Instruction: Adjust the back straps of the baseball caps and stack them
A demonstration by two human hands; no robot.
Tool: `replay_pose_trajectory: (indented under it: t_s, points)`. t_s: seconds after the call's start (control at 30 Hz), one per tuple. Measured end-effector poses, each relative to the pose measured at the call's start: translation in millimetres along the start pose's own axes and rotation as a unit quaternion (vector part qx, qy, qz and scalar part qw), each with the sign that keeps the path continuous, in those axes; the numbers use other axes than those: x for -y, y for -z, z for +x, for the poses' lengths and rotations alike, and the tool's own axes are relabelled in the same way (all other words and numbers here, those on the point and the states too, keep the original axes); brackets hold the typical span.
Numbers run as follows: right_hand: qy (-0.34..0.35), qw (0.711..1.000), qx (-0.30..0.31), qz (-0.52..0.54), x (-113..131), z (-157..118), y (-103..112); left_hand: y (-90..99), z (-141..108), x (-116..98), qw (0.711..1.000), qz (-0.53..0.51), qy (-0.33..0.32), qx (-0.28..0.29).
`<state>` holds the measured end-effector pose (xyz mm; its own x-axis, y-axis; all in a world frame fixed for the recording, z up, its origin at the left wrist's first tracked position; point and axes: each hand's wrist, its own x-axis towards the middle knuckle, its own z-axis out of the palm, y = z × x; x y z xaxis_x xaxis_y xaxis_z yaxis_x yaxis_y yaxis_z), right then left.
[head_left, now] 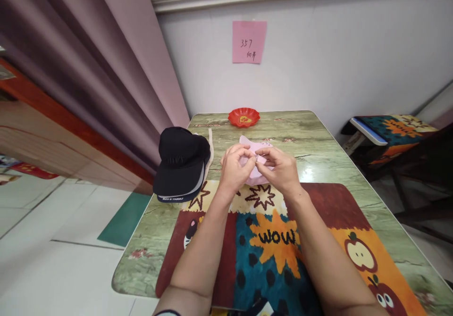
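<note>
My left hand (238, 165) and my right hand (279, 167) meet over the table, thumbs and forefingers pinched together at a small part of a pale pink thing (260, 178). It looks like soft cloth, perhaps a cap, with small dark marks along its far edge. Both hands cover much of it, so its full shape is hidden. Left of my hands lies a stack of caps (182, 158). A black one is on top, and grey and navy brims show beneath it. Beside the stack, a light strap (211, 141) sticks out.
A red scalloped dish (244, 118) stands at the back of the green marbled table (297, 127). Under my forearms lies a colourful "WOW" mat (329, 207). A pink note (249, 42) hangs on the wall. Curtains (141, 47) hang at the left; another mat-covered surface (399, 127) is at the right.
</note>
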<state>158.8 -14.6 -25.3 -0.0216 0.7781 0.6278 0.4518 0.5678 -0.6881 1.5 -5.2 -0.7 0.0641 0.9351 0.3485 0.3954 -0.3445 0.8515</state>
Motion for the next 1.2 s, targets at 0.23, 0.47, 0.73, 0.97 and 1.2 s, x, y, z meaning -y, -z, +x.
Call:
replay_pose_trajectory:
  t_s: [0.23, 0.47, 0.73, 0.97, 1.2]
  points:
    - [0.053, 0.998, 0.021, -0.032, 3, 0, -4, -3.0, -1, 6, 1.0, -0.022, 0.005, 0.0]
    - [0.025, 1.0, -0.004, -0.011, 4, -2, -8, -16.7, -2, 14, 0.983, -0.157, 0.07, -0.057]
    - [-0.001, 0.999, 0.001, -0.036, -4, 0, -5, 0.2, 3, 21, 0.997, -0.039, 0.016, -0.062]
    - [0.008, 0.996, 0.026, -0.088, -3, 0, -3, 8.7, 5, 21, 0.998, 0.018, -0.027, -0.058]
    - [0.051, 0.981, 0.049, -0.181, -1, -1, -4, 8.5, 6, 21, 0.999, -0.025, -0.019, 0.027]
